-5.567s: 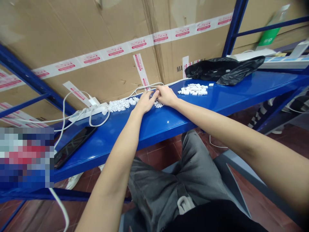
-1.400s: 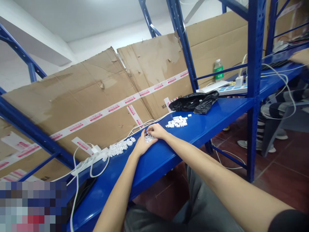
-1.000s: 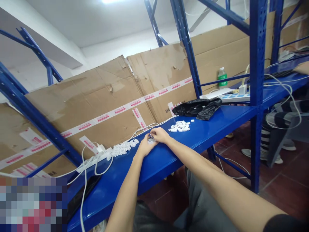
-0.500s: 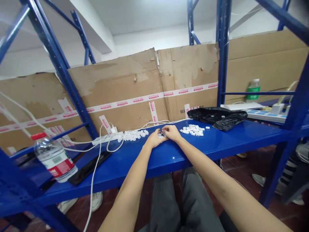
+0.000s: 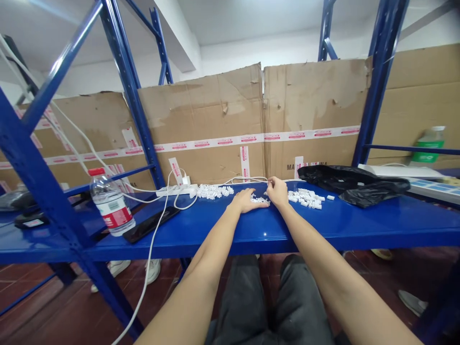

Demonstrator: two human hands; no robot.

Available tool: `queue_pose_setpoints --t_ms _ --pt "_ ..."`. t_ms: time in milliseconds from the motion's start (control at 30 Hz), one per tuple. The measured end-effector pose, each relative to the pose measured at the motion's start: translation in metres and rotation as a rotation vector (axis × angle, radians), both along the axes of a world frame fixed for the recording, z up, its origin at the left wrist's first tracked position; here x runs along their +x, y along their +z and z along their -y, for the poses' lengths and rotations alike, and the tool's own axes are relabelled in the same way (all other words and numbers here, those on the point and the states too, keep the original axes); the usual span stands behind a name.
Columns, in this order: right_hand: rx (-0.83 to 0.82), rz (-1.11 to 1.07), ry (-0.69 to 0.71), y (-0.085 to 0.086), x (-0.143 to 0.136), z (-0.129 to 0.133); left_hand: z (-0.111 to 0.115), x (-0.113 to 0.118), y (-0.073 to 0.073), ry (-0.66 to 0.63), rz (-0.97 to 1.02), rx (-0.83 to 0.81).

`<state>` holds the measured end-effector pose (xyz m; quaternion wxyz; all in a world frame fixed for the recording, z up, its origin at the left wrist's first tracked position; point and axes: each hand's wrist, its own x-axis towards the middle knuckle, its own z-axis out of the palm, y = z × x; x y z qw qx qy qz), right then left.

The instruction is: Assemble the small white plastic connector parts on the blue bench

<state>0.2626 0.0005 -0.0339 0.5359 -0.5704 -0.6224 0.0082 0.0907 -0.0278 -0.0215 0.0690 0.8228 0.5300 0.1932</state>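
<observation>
On the blue shelf, my left hand (image 5: 247, 201) lies low with its fingers and thumb spread around a small heap of tiny white pieces (image 5: 257, 198). My right hand (image 5: 278, 192) is just to the right of that heap, its fingers curled together in a pinch. Whatever sits between those fingertips is too small to make out. To the left is a larger pile of white plastic pieces (image 5: 215, 191). A group of white block-shaped parts (image 5: 307, 197) lies right of my right hand, with a single one apart from it.
A white power strip (image 5: 176, 190) with cables lies at the back left. Nearer stand a red-capped bottle (image 5: 114, 206) and a black phone-like slab (image 5: 151, 224). A crumpled black plastic bag (image 5: 359, 184) is at the right. Cardboard (image 5: 208, 115) walls the back; a blue post (image 5: 132, 96) rises at left.
The view has swung left, so the scene sits farther right. My hands, close together before, have moved apart; the left has opened out beside the small heap.
</observation>
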Motion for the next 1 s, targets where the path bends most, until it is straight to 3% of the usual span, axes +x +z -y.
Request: queue_pose_setpoints --t_ms 333,733,1000 --pt "-0.013 -0.13 -0.026 -0.005 -0.009 -0.012 -0.012 0.018 -0.01 0.05 -0.069 0.028" --pt "-0.044 -0.164 -0.073 -0.003 -0.005 -0.01 -0.011 0.018 -0.012 0.035 -0.058 0.131" --pt "-0.036 -0.128 -0.052 -0.004 -0.005 -0.012 -0.029 0.021 -0.014 0.013 -0.077 0.132"
